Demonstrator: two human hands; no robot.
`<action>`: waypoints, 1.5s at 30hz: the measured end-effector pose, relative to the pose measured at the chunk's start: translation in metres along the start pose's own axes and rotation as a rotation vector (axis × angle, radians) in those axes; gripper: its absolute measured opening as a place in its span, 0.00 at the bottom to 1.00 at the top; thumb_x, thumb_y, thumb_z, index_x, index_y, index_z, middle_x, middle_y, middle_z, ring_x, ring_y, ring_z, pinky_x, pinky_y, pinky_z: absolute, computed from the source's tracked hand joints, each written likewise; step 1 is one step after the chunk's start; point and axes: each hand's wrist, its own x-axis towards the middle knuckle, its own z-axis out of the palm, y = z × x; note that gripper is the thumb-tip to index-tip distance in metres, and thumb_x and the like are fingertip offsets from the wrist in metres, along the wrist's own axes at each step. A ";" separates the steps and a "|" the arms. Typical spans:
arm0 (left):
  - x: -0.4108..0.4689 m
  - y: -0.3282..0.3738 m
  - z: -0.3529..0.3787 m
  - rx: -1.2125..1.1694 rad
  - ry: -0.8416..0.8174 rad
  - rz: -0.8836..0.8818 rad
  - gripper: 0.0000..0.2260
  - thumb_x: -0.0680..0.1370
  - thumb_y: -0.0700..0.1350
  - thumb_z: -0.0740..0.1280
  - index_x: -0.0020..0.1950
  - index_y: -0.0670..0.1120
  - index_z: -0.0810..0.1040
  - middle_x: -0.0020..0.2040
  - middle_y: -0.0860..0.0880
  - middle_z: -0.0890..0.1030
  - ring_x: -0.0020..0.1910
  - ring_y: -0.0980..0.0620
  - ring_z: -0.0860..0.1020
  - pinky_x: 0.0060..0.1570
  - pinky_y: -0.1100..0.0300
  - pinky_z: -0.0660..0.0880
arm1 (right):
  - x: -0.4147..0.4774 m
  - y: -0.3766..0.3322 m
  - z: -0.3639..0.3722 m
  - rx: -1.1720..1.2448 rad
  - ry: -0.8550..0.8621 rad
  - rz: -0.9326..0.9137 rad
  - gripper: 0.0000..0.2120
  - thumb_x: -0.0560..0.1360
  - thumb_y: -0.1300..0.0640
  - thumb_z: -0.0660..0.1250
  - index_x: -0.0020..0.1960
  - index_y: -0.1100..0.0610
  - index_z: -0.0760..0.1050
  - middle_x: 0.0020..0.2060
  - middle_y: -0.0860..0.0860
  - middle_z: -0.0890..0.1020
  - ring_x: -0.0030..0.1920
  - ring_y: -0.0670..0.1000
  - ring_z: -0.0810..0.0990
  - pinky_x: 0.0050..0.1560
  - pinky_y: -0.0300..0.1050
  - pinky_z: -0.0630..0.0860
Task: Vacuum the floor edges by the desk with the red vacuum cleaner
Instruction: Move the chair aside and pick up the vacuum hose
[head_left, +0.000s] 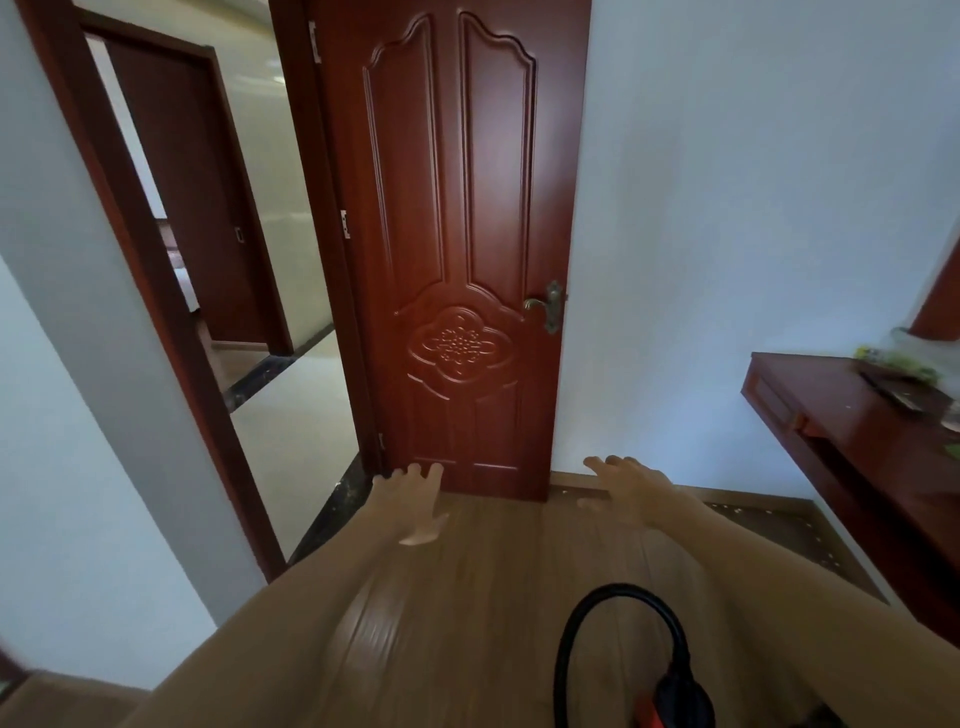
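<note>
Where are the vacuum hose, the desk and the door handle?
vacuum hose (621, 591): head view, top of the black loop.
desk (831, 395): head view, bare top.
door handle (540, 302): head view, lever.

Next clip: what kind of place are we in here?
Most likely a room in a home, perhaps a bedroom or study. A carved reddish wooden door stands open onto a light-floored hallway, the floor is wood plank, and a dark red desk with clutter sits by the right wall.
</note>
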 end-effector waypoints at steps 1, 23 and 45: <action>0.009 0.003 0.000 0.024 0.001 0.011 0.32 0.79 0.60 0.60 0.77 0.47 0.54 0.73 0.40 0.67 0.70 0.38 0.69 0.68 0.39 0.66 | 0.004 0.006 0.002 0.006 -0.006 0.013 0.31 0.80 0.37 0.58 0.76 0.53 0.60 0.67 0.54 0.73 0.66 0.55 0.72 0.63 0.54 0.73; 0.300 0.091 -0.028 0.243 0.014 0.572 0.32 0.80 0.59 0.58 0.79 0.46 0.52 0.72 0.39 0.66 0.68 0.38 0.69 0.65 0.41 0.67 | 0.081 0.119 0.028 0.184 -0.017 0.612 0.36 0.78 0.37 0.63 0.79 0.50 0.55 0.77 0.54 0.62 0.75 0.59 0.63 0.71 0.59 0.67; 0.297 0.380 0.100 0.520 -0.111 1.284 0.27 0.78 0.58 0.63 0.72 0.46 0.63 0.62 0.43 0.75 0.60 0.42 0.76 0.58 0.47 0.75 | -0.087 0.218 0.182 0.526 -0.055 1.194 0.36 0.78 0.36 0.61 0.78 0.53 0.57 0.70 0.57 0.69 0.69 0.60 0.69 0.64 0.58 0.72</action>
